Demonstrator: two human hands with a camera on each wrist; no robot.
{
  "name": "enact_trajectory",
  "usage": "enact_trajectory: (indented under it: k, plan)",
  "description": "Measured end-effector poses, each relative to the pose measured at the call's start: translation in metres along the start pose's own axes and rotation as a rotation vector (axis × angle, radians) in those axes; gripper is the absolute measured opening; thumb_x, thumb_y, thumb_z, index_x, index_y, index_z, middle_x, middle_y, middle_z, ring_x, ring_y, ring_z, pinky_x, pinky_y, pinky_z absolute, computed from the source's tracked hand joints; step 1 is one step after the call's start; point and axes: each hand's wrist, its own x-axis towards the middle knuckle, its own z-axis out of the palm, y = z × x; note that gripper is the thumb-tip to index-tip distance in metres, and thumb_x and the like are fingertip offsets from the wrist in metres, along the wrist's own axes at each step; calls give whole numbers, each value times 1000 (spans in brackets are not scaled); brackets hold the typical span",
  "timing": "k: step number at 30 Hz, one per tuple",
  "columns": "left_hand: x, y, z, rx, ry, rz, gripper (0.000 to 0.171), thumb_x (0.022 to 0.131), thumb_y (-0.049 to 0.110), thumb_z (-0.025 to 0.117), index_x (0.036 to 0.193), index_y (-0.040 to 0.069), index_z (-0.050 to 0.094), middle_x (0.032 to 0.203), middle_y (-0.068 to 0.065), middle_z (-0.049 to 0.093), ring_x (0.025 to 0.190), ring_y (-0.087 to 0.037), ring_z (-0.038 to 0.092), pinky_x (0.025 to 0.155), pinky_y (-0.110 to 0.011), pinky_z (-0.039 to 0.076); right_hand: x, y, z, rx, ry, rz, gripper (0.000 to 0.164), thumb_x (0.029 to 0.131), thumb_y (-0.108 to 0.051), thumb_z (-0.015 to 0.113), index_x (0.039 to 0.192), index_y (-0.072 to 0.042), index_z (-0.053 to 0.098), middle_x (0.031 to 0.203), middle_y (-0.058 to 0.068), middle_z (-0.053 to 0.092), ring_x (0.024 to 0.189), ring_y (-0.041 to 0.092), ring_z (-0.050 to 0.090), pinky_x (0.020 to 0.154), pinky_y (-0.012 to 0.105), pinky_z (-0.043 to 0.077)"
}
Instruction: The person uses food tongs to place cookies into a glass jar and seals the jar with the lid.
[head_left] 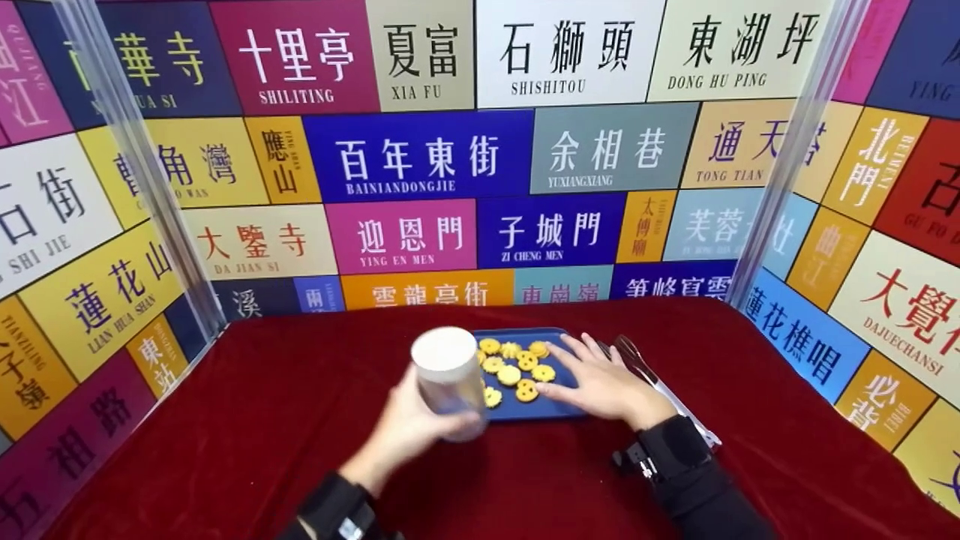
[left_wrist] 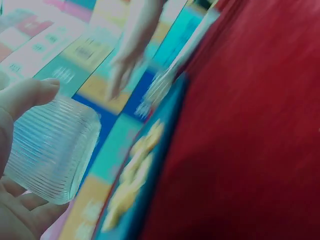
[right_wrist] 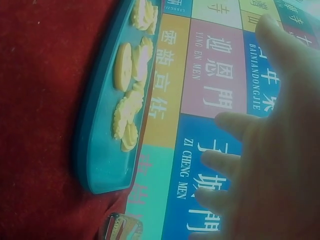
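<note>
My left hand grips a clear ridged plastic jar with a white lid, held upright at the left of a blue tray. Several yellow cookies, some scalloped and some with holes, lie on the tray. Over the tray's right side is my right hand, fingers spread and holding nothing. In the right wrist view its fingers stay apart from the cookies. The jar hides part of the tray's left end.
Metal tongs lie to the right of the tray, partly behind my right hand. A dark red cloth covers the table. Printed panels with coloured signs stand behind and at both sides, with clear posts at the back corners.
</note>
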Motion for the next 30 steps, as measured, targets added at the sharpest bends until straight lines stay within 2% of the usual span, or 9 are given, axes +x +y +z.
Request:
enact_trajectory:
  k: [3,6,12,19,25,30]
  plan:
    - [-9,0,17,-34,-104,39,98,68,25,102,150,9,50,133,-6,70,122,-23,67,108,-45,51,3,-2,-1,-2,15,-2,89,99,-75,53,167,-20,37,174,16,26,161,49,11,120,81,4]
    - [-17,-7,32,-52,-184,58,103,68,25,102,154,13,47,134,-1,69,123,-19,65,108,-41,51,2,-4,-1,-2,17,-10,87,100,-72,55,167,-20,37,174,16,27,161,50,11,120,81,4]
    - [-31,-24,48,-56,-226,7,104,71,28,100,156,14,43,136,3,68,125,-17,64,107,-38,50,0,-6,1,4,-13,4,90,99,-76,53,168,-21,36,174,16,26,161,49,10,121,80,3]
    - [-39,-33,51,-69,-275,59,114,72,27,100,164,16,34,141,4,65,131,-18,61,112,-36,46,1,-4,2,10,-20,5,91,98,-77,53,167,-20,37,175,16,26,161,49,9,121,80,2]
    - [-39,-38,53,-170,-352,43,122,77,19,97,169,16,18,153,1,54,141,-19,50,119,-34,37,1,-3,-2,-4,-3,5,92,98,-77,53,167,-19,37,174,16,26,161,49,11,120,81,4]
    - [-36,-37,54,-176,-377,42,124,77,17,98,170,16,15,156,1,51,144,-19,47,120,-34,37,0,-2,-5,-4,-13,7,90,99,-75,53,167,-19,36,175,16,25,161,49,10,121,80,3]
